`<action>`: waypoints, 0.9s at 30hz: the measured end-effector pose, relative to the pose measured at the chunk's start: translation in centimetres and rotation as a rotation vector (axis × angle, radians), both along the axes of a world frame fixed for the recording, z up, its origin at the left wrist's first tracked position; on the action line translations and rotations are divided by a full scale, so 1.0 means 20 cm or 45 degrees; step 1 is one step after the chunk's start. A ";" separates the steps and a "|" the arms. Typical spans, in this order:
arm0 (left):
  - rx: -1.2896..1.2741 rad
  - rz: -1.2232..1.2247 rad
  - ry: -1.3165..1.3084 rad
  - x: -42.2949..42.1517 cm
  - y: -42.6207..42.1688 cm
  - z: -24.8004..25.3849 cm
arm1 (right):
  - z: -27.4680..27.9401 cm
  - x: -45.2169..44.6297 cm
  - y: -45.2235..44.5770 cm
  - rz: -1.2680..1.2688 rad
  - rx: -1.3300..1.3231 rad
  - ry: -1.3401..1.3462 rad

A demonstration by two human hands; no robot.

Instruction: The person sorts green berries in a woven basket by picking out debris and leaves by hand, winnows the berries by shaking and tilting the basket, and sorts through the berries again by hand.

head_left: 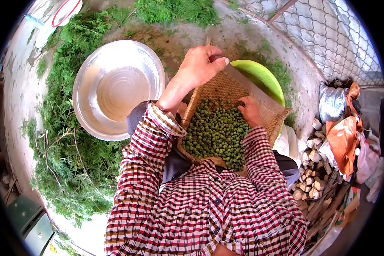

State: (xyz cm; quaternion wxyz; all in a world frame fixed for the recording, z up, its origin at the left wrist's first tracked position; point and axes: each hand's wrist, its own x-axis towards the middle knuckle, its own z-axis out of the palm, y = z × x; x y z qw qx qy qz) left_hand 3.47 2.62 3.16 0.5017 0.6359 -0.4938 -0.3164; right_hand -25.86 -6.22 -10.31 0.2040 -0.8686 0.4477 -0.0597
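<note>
A woven wicker scoop basket (226, 85) rests across my lap, with many small green seed cones (215, 132) heaped in its near part. My left hand (200, 66) is over the far left rim, its fingers curled and the thumb alongside; anything between them is too small to make out. At the right of the heap, my right hand (251, 112) has its bent fingertips at the cones, and whatever they grip is hidden. A lime-green basin (264, 77) stands beyond the basket, partly covered by it.
Left of the basket sits a wide metal basin (123, 91). Cut green branches (72, 153) cover the ground around it, and more foliage (177, 10) lies at the top. Chopped wood (311, 183) and plastic bags (343, 136) are piled at the right, near patterned paving (324, 34).
</note>
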 end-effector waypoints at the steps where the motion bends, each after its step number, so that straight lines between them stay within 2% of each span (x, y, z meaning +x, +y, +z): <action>1: -0.012 -0.004 -0.008 0.00 0.00 0.00 | 0.03 0.02 0.00 0.013 0.074 0.115; 11: 0.028 -0.028 -0.005 0.01 0.02 0.03 | 0.00 0.07 -0.09 0.241 0.109 0.335; 13: 0.044 -0.026 -0.013 0.00 0.02 0.03 | -0.01 0.07 -0.10 0.465 -0.056 0.450; 17: 0.031 -0.031 -0.006 0.01 0.02 0.04 | -0.10 0.02 -0.08 0.442 -0.157 0.524; 19: 0.056 -0.053 -0.019 0.01 0.03 0.05 | -0.19 -0.04 -0.12 -0.049 0.000 -0.025; 21: 0.071 -0.059 -0.019 0.01 0.03 0.06 | -0.05 -0.06 -0.17 -0.471 -0.117 -0.305; 22: 0.080 -0.068 -0.018 0.01 0.03 0.06 | -0.06 -0.11 -0.23 -0.479 -0.118 -0.306; 24: 0.070 -0.071 -0.012 0.00 0.02 0.05 | -0.09 -0.23 -0.35 -1.111 0.390 -1.216; 25: 0.066 -0.062 -0.005 0.00 0.02 0.05 | -0.08 -0.23 -0.33 -1.111 0.385 -1.217; 27: 0.069 -0.070 -0.014 0.00 0.02 0.06 | -0.03 -0.21 -0.26 -0.922 0.178 -0.836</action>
